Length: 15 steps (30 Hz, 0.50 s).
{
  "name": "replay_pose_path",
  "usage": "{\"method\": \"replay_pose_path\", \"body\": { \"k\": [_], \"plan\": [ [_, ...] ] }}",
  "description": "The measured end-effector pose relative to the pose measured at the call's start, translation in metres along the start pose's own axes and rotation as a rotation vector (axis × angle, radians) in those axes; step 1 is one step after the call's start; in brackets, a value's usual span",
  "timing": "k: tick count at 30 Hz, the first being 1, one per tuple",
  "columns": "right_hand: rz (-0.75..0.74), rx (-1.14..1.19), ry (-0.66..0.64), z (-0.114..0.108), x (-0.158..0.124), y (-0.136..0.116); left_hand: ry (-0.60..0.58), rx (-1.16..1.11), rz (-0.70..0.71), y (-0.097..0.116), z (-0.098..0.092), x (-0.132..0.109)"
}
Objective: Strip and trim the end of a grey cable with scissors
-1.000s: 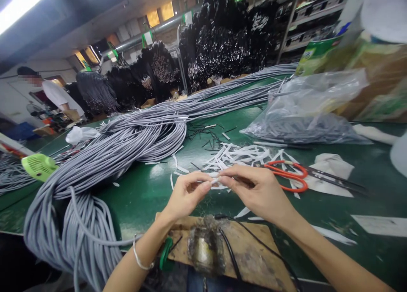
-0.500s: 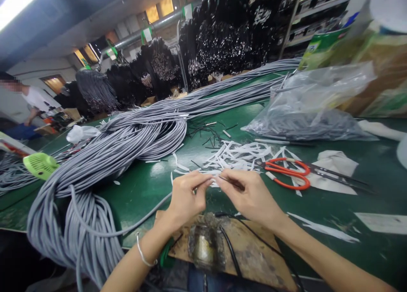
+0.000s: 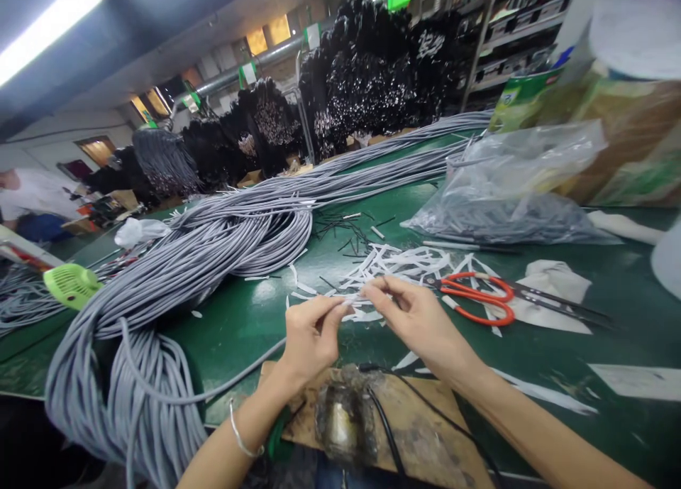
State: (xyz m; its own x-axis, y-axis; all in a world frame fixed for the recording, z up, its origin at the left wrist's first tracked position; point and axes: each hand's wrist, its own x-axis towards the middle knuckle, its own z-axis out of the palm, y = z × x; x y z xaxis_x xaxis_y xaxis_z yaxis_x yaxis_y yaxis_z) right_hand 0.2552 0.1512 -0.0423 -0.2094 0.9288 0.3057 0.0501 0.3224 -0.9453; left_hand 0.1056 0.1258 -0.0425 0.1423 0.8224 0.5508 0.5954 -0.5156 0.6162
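Note:
My left hand (image 3: pixel 311 333) pinches the end of a grey cable (image 3: pixel 234 379) that runs back to the big bundle of grey cables (image 3: pixel 175 262). My right hand (image 3: pixel 415 315) meets it fingertip to fingertip and pinches a small white strip at the cable's end (image 3: pixel 354 299). Both hands hover just above the green table (image 3: pixel 239 319), in front of a pile of white paper strips (image 3: pixel 396 262). A silver bracelet sits on my left wrist.
Red-handled scissors (image 3: pixel 476 299) lie right of my hands. A clear plastic bag (image 3: pixel 511 191) of dark pieces sits behind them. A wooden board with a sooty metal pot (image 3: pixel 340 418) is at the table's near edge. A green fan (image 3: pixel 72 284) lies left. A person stands far left.
My hands have stayed joined at the cable end and shifted slightly away from me; the fingers of the right hand have spread a little. The person at far left has moved further out of view.

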Motion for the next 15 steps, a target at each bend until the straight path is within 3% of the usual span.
{"method": "replay_pose_path", "body": {
  "k": [4, 9, 12, 15],
  "plan": [
    [-0.102, -0.012, -0.078, -0.0026, -0.0003, -0.0024, -0.144, -0.166, -0.143, 0.0002, -0.0015, -0.0001],
    [-0.147, -0.067, 0.106, -0.0044, -0.0006, 0.0015, -0.22, -0.282, -0.232, -0.0007, -0.0028, -0.0013],
    [-0.207, -0.16, 0.184, -0.0046, -0.0024, 0.0006, -0.183, -0.207, -0.216, -0.0007, -0.0017, -0.001],
    [-0.252, -0.313, 0.224, -0.0024, -0.006, -0.0024, -0.063, -0.146, -0.189, -0.0002, 0.0, -0.0003]
  ]
}}
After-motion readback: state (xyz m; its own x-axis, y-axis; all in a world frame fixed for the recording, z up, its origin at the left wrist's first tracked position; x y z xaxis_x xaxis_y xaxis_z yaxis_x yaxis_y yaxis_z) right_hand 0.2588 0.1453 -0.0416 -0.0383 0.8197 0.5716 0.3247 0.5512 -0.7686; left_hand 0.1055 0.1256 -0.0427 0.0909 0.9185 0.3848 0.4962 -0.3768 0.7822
